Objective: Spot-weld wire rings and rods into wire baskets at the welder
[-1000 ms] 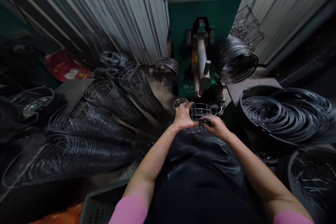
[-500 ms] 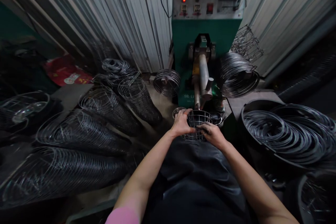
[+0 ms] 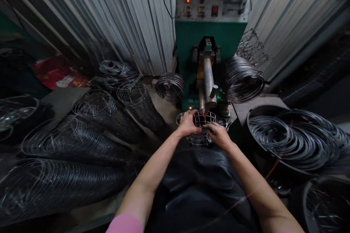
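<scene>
Spreading the left hand (image 3: 188, 123)'s thumb and fingers partly open around the basket (image 3: 199, 139)'s left side, right of the mesh stacks (image 3: 68, 174); holding the basket between both hands, at the welder (image 3: 209, 80)'s tip; curling the right hand (image 3: 219, 134)'s fingers nearly closed on its near right wires, left of the tub (image 3: 249, 131).

Wire basket (image 3: 199, 139): bare metal, shiny. Machine body (image 3: 183, 36): smooth green-painted metal; machine arm (image 3: 208, 74): dull grey metal. Wall (image 3: 131, 18): ribbed, metallic-looking sheet. Apron (image 3: 202, 182): black, smooth, glossy in its folds. Ring stacks (image 3: 79, 174): dark metal wire.
</scene>
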A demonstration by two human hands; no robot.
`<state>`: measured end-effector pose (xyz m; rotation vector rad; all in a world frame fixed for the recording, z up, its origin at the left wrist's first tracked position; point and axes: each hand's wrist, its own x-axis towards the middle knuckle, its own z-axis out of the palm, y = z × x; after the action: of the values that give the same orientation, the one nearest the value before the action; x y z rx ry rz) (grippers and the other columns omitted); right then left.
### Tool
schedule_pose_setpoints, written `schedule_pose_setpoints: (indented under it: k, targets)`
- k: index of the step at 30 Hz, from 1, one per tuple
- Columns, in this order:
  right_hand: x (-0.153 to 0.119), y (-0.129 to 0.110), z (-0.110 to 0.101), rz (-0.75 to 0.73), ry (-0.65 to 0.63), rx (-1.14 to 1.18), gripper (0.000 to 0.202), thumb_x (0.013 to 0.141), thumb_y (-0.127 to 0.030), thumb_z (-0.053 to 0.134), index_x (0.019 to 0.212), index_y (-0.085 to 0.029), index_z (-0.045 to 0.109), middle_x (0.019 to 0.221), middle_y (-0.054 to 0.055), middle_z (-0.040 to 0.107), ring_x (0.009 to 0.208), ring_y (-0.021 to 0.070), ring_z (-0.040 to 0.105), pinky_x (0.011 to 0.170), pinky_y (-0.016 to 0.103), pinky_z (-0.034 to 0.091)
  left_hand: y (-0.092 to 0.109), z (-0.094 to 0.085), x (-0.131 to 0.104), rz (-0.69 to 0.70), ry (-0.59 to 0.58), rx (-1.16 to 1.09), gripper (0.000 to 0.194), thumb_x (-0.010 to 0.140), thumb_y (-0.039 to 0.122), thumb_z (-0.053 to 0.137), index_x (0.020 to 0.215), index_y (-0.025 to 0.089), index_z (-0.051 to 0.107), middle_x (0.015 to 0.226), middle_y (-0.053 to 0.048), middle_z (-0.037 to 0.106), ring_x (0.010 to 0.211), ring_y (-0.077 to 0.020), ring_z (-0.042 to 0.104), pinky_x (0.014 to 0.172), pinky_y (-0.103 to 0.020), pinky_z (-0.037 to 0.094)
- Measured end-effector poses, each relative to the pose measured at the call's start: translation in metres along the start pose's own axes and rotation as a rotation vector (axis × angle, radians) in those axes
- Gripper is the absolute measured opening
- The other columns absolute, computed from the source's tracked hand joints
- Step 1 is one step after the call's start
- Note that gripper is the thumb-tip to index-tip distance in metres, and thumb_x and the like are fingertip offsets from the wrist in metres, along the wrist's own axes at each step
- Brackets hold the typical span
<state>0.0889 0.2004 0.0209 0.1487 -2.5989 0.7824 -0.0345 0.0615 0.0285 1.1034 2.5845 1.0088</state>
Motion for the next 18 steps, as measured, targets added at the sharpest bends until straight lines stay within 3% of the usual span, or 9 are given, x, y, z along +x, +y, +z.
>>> schedule_pose_setpoints:
  k: [8,11,18]
  targets:
    - [0.012,0.008,0.005,0.095,0.057,-0.067,0.024,0.083,-0.013,0.049,0.098,-0.02,0.066,0.101,0.009,0.065,0.089,0.0212,0.063,0.076,0.032,0.051,-0.001,-0.002,0.021,-0.038,0.0,0.028,0.09,0.045,0.042,0.08,0.125,0.022,0.044,0.111,-0.007,0.051,0.107,-0.0286,0.049,0.09,-0.042,0.041]
    - [0.005,0.008,0.001,0.146,0.153,-0.067,0.023,0.084,-0.021,0.052,0.105,-0.02,0.062,0.106,0.01,0.062,0.093,0.0222,0.061,0.078,0.033,0.05,-0.003,0.0,0.022,-0.011,0.018,0.002,0.092,0.043,0.043,0.081,0.124,0.022,0.044,0.111,-0.007,0.05,0.107,-0.0287,0.049,0.091,-0.042,0.04]
    - [0.006,0.02,-0.001,0.208,0.218,-0.007,0.021,0.087,-0.034,0.047,0.082,-0.02,0.062,0.084,0.007,0.063,0.078,0.0206,0.061,0.071,0.032,0.049,-0.006,0.0,0.031,-0.01,0.017,0.004,0.091,0.044,0.041,0.081,0.125,0.022,0.043,0.118,-0.009,0.048,0.114,-0.0301,0.044,0.094,-0.044,0.038]
